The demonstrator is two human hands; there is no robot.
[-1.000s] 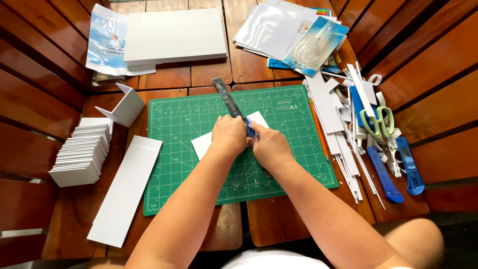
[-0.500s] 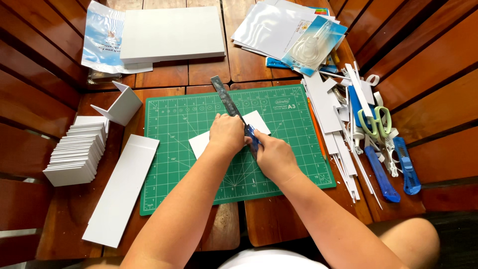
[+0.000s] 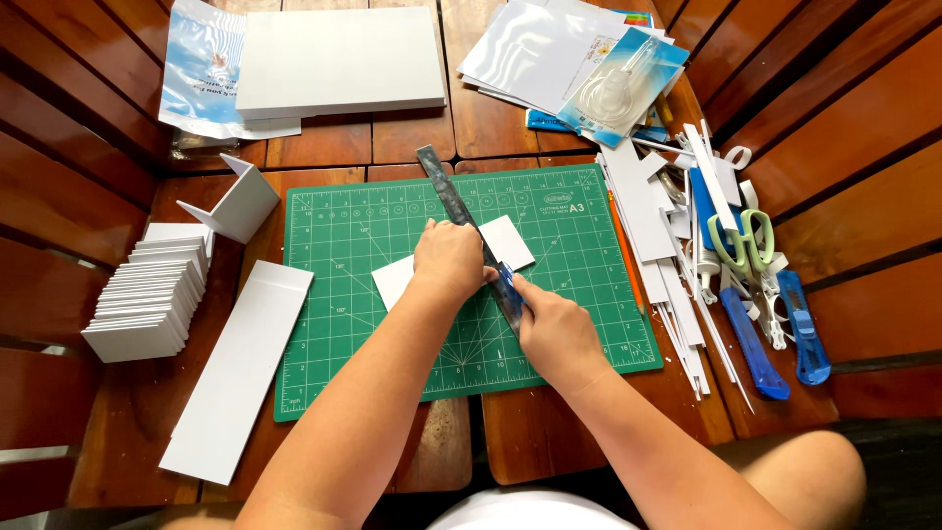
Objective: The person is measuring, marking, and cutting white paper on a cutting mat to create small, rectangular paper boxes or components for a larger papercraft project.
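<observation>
Fingers of my right hand (image 3: 555,329) are curled tight round a blue-handled craft knife (image 3: 508,291), its tip against the edge of the steel ruler (image 3: 453,204), just below centre of the frame. My left hand (image 3: 448,259) lies flat with fingers spread narrow, pressing that ruler down onto a white foam-board piece (image 3: 512,239), which peeks out on both sides of my hand. Beneath it all is the green gridded cutting mat (image 3: 343,294), matte and rubbery, on the slatted dark wooden table (image 3: 392,142). Lower left, a long white board strip (image 3: 235,373) lies smooth and rectangular; beside it, a fanned stack of small white cards (image 3: 147,299). At the right edge sit two blue cutters (image 3: 780,334) and green-handled scissors (image 3: 744,236) among thin white offcuts (image 3: 677,294). Farther up, a thick white slab (image 3: 339,61) rests on a glossy blue-and-white packet (image 3: 196,69) at upper left, and a clear blister pack on blue card (image 3: 623,83) lies over white sheets at upper right.
</observation>
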